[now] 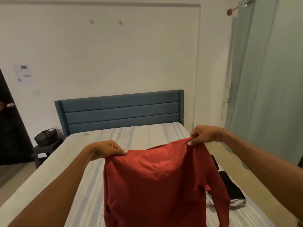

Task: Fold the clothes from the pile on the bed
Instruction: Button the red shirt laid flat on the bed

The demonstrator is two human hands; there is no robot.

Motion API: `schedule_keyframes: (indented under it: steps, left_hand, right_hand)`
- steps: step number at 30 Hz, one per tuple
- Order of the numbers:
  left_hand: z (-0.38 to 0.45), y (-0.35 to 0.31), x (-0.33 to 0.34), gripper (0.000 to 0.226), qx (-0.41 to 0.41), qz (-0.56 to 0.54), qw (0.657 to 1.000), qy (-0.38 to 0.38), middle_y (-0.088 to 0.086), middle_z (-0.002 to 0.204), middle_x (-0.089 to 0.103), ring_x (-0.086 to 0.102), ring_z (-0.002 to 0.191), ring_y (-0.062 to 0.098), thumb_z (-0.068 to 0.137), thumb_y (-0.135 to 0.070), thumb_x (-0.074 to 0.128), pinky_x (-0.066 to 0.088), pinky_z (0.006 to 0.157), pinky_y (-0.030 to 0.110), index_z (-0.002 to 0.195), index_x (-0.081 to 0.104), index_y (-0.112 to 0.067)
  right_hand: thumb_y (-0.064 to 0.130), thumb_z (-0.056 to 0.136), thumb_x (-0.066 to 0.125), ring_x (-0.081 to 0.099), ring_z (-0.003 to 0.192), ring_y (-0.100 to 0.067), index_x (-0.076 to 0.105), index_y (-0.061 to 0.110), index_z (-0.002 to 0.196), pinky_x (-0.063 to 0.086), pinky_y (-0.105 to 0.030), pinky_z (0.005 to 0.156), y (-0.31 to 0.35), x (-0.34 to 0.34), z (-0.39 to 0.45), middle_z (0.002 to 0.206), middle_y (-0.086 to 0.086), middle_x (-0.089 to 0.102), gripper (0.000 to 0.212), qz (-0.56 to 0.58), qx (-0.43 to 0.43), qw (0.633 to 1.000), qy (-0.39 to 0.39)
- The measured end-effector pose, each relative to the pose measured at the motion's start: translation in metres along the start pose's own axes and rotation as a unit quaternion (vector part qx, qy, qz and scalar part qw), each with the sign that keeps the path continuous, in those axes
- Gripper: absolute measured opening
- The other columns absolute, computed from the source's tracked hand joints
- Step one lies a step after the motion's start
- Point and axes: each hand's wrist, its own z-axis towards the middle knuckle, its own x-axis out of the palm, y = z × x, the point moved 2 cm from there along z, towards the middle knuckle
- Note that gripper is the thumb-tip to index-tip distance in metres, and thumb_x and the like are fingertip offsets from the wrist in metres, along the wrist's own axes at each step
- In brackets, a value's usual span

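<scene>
A red long-sleeved shirt (155, 182) hangs in front of me above the bed (131, 133), held up by its shoulders. My left hand (108, 149) pinches the left shoulder, and my right hand (205, 134) pinches the right shoulder a little higher. One sleeve dangles at the right side. The shirt's lower part runs out of the frame. On the mattress to the right lie dark clothes (229, 185) with a bit of pale cloth (237, 203) at their near edge, partly hidden behind the shirt.
The striped mattress reaches back to a blue headboard (121, 110). A dark basket (46, 136) sits on a small stand at the bed's left. A black door (9, 128) is at the far left, a pale green curtain (265, 87) at the right.
</scene>
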Motion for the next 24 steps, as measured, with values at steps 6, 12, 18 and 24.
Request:
schedule_keyframes:
  steps: [6,12,18,24]
  left_hand:
    - [0.001,0.006,0.001,0.031,0.087,-0.105,0.990,-0.019,0.019,0.111,0.072,0.069,0.100,0.025,0.096,-0.029,0.064,0.055,0.095,0.039,0.107,0.075,-0.002]
    - [0.001,-0.007,-0.002,0.028,0.163,-0.148,0.962,-0.158,0.003,0.075,0.059,0.055,0.074,0.016,0.096,-0.034,0.059,0.048,0.077,0.033,0.085,0.062,-0.008]
    - [-0.007,-0.017,-0.017,0.017,0.214,0.133,0.900,-0.355,-0.005,0.073,0.069,0.065,0.070,0.016,0.097,-0.039,0.064,0.053,0.068,0.038,0.088,0.069,-0.025]
    - [-0.030,-0.024,-0.015,0.042,0.216,0.385,0.729,-0.523,-0.003,0.070,0.067,0.065,0.060,0.024,0.098,-0.058,0.031,0.039,0.047,0.030,0.088,0.048,-0.021]
  right_hand:
    - [0.039,0.097,0.061,0.062,0.081,-0.009,0.070,0.013,0.087,0.051,-0.021,0.080,-0.007,0.014,-0.013,0.082,0.003,0.067,0.029,0.162,-0.016,0.983,0.091]
    - [0.037,0.098,0.061,0.063,0.083,-0.017,0.068,0.003,0.101,0.051,-0.033,0.081,-0.010,0.008,-0.009,0.089,-0.008,0.067,0.035,0.190,-0.071,0.975,-0.091]
    - [0.049,0.102,0.044,0.063,0.078,-0.025,0.060,0.019,0.095,0.053,-0.042,0.068,0.009,-0.003,-0.017,0.091,-0.001,0.067,0.036,-0.209,-0.123,0.909,-0.340]
    - [0.059,0.100,0.032,0.052,0.042,-0.026,0.048,0.017,0.073,0.043,-0.032,0.037,0.014,-0.003,-0.033,0.061,-0.002,0.057,0.052,-0.346,-0.137,0.779,-0.504]
